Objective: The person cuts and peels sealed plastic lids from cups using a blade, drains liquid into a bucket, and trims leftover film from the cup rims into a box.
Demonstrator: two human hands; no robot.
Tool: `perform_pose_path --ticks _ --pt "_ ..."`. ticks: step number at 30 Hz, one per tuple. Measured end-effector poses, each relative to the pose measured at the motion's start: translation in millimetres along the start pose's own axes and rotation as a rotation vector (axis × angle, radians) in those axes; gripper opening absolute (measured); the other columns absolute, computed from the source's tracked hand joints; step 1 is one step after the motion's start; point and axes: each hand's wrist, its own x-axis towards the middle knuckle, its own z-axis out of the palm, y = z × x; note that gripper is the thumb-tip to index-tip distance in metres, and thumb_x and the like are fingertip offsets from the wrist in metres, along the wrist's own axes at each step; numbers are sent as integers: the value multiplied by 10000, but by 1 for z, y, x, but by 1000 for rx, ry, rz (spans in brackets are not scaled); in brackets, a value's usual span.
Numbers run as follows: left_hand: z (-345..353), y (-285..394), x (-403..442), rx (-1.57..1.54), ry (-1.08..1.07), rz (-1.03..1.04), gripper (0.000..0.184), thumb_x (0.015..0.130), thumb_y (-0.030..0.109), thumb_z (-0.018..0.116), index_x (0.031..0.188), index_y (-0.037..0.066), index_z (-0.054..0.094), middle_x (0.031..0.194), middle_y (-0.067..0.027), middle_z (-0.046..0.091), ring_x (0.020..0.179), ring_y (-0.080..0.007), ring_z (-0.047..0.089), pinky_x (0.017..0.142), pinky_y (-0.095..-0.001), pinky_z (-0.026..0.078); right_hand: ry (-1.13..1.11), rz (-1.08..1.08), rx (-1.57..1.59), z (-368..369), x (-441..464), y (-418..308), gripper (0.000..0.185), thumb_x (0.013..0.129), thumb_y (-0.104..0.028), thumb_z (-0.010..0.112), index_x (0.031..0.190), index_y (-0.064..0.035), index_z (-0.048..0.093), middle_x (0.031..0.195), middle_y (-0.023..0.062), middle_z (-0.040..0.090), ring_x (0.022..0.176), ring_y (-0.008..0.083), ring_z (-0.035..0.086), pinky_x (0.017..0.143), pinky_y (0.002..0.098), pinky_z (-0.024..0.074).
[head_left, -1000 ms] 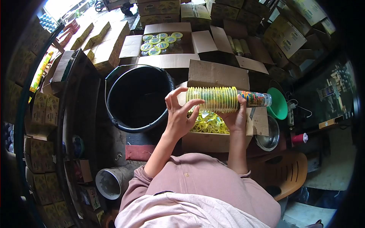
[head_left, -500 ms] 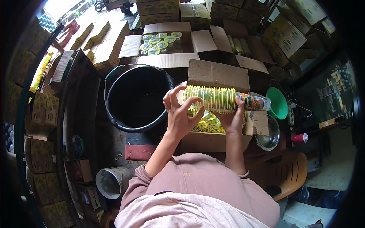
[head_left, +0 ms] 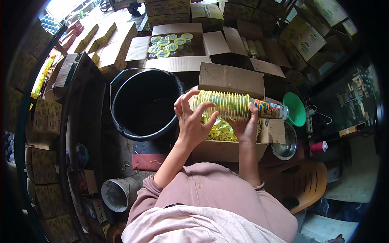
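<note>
A long stack of nested clear plastic cups (head_left: 225, 104) lies sideways between my hands, its yellow rims set closely in a row. Colourful print shows on the narrow right end of the stack. My right hand (head_left: 245, 125) grips the stack from below, with the thumb up along the near side. At the left end, my left hand (head_left: 192, 118) has its fingers curled around the rims, thumb and index finger a little apart on the near side. Below the stack, an open cardboard box (head_left: 227, 148) holds crumpled yellow wrapping (head_left: 222, 131).
A black bucket (head_left: 115, 107) stands left of the box. Behind are an open carton (head_left: 178, 62) of yellow-lidded cups and another carton (head_left: 222, 43). At right are a green bowl (head_left: 295, 109), a metal basin (head_left: 289, 141) and an orange chair (head_left: 308, 182). A white bucket (head_left: 115, 196) lies lower left.
The whole view has shifted very slightly. Both hands keep the same hold on the stack of cups.
</note>
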Motion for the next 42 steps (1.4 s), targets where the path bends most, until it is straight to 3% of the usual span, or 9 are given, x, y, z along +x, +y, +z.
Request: perform_pose_path --ticks 17,29,39,42 --pt "-3 6 1 20 -115 68 192 696 117 632 835 247 657 1213 -73 364 1124 -301 286 927 -393 214 -42 1 37 0 -1 2 521 768 -429 524 1149 -79 459 1069 107 563 954 214 581 784 415 519" --pt "2 9 0 18 -52 14 195 640 258 707 818 222 638 1198 -71 384 1123 -303 297 920 -399 214 30 -36 -4 5 -3 7 494 772 -437 518 1143 -115 474 1047 68 571 947 190 577 769 410 504" --pt "5 9 -1 29 -21 -8 193 632 288 719 784 211 631 1181 -63 404 1124 -299 300 920 -404 209 31 -36 9 7 -4 7 465 780 -416 520 1131 -113 476 1028 71 577 919 188 587 722 383 524" --pt "6 8 -1 35 -18 -13 192 629 279 720 781 204 629 1184 -59 403 1123 -296 302 918 -404 211 24 -39 20 12 -7 5 489 789 -383 511 1128 -34 461 1043 104 564 912 187 593 762 343 512"
